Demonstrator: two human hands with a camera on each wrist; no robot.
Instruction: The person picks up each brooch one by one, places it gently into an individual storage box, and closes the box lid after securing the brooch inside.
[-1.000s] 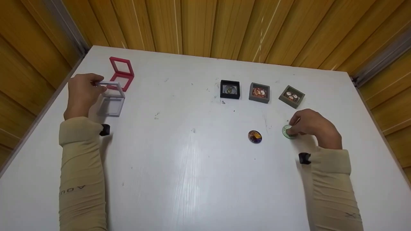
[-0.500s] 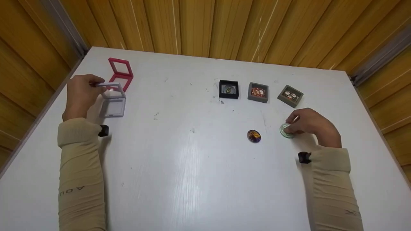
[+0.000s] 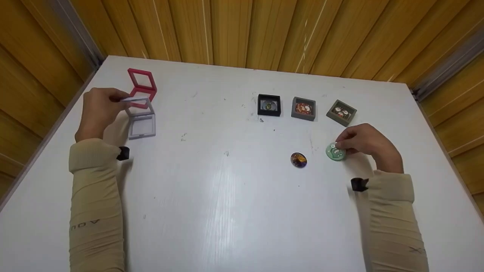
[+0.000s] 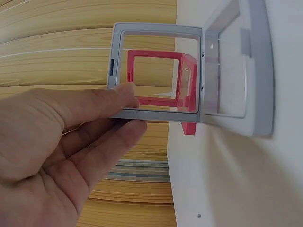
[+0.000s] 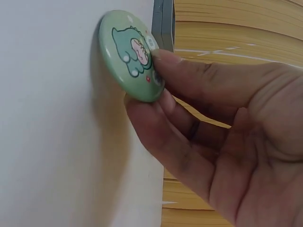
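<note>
Thumb and fingers of a person's left hand (image 3: 99, 113) are pinching the raised half of a pale grey hinged frame (image 3: 143, 115) by its edge. Below that grip, a beige sleeve (image 3: 96, 204) is covering the forearm, and a small black device (image 3: 123, 153) is sitting at the cuff. The grey frame's lower half is extending toward the person from the hinge, just right of the pinch; whether it is touching the white table (image 3: 211, 211) is hard to tell. Just beyond the left grip, a red hinged frame (image 3: 145, 89) is standing unfolded, one half raised; in the left wrist view it is showing through the grey frame's window.

Well to the right of this grip, a black box (image 3: 269, 105) is sitting with a greenish picture inside. Near the other grip, on its left, a purple and orange disc (image 3: 298, 160) is lying flat. Beyond the disc, a grey box (image 3: 303, 108) is displaying an orange-brown picture.

The right hand (image 3: 366, 143) is gripping a round green badge (image 3: 334, 152) at its edge, thumb on the printed face; a cartoon creature is decorating it. Just beyond this grip, an olive box (image 3: 341, 112) is sitting at an angle. Below it, a second beige sleeve (image 3: 393, 215) is reaching back toward the person.
</note>
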